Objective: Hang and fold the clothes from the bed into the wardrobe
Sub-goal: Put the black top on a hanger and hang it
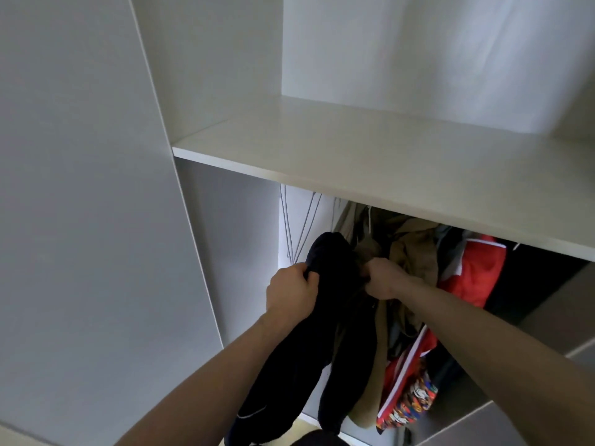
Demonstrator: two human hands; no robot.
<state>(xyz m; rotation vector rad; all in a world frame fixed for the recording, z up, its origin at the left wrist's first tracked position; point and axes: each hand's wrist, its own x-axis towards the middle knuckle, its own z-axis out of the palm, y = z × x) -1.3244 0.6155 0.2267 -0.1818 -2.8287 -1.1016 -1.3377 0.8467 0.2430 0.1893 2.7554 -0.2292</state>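
View from a person's head into an open white wardrobe (225,91). Under a wide white shelf (370,156), 2 bare hands hold a dark garment (335,317) at its top, in the hanging space below the shelf. The left hand (291,292) has its fingers curled tight around the cloth's left edge. The right hand (384,280) pinches the cloth's right side, fingers bunched together. The garment hangs down between both forearms. Just right of it hang tan clothes (415,249) and a red garment (476,268). Thin wire hangers (299,226) show at the back left.
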